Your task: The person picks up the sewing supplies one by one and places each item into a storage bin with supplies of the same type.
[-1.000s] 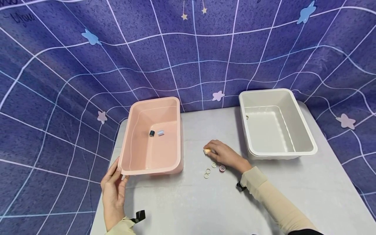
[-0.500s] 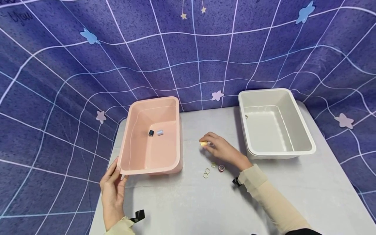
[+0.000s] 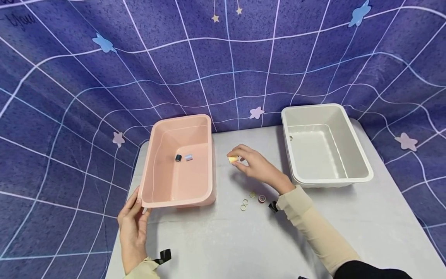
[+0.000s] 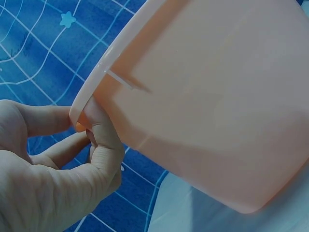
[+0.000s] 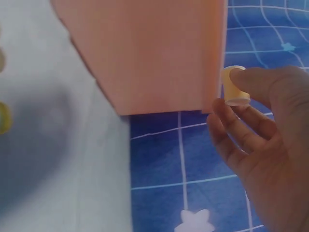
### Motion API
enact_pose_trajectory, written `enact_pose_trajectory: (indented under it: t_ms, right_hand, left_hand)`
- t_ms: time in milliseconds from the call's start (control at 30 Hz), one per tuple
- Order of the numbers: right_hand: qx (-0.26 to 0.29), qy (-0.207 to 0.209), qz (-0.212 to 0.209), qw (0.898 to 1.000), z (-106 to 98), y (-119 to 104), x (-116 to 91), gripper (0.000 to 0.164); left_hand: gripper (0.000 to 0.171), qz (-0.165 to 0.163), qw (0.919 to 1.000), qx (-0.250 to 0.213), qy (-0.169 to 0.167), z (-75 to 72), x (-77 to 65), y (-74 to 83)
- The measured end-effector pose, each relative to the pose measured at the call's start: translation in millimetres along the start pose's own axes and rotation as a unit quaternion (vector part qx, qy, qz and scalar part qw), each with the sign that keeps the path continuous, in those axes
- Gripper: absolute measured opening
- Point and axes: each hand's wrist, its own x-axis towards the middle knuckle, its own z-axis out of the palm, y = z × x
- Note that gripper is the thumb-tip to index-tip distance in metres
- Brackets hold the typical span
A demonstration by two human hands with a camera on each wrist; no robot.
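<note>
A person's left hand (image 3: 134, 223) pinches the near-left corner of a pink rectangular plastic tub (image 3: 177, 203), presumably to steady it. Small pale-green rings (image 3: 252, 192) and a dark-red ring (image 3: 262, 202) lie on the grey table (image 3: 209, 244). Beyond, the right hand (image 3: 256, 164) pinches a yellow cylindrical spool (image 3: 232, 159) aloft, likely by thumb and fingers for its smallness, between that tub and an off-white rectangular plastic tub (image 3: 331, 180). Dark script (image 3: 21, 19) on the purple-blue gridded fabric backdrop (image 3: 251, 87) is unclear; no brands show.
</note>
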Motion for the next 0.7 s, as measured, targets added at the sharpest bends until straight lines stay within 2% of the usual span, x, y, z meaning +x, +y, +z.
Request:
enact_pose_trajectory:
  t_ms: [433,700]
  right_hand:
    - [0.017,-0.003,-0.026,1.0,-11.1,-32.5,35.3,0.022]
    - [0.019,-0.014,-0.046,0.999,-12.3,-47.9,52.0,0.023]
  left_hand:
    - [0.043,0.001,1.0,0.0,-0.005,-1.9,0.6,0.4]
    - [0.044,-0.002,1.0,0.0,0.006,-0.9,1.5,-0.4]
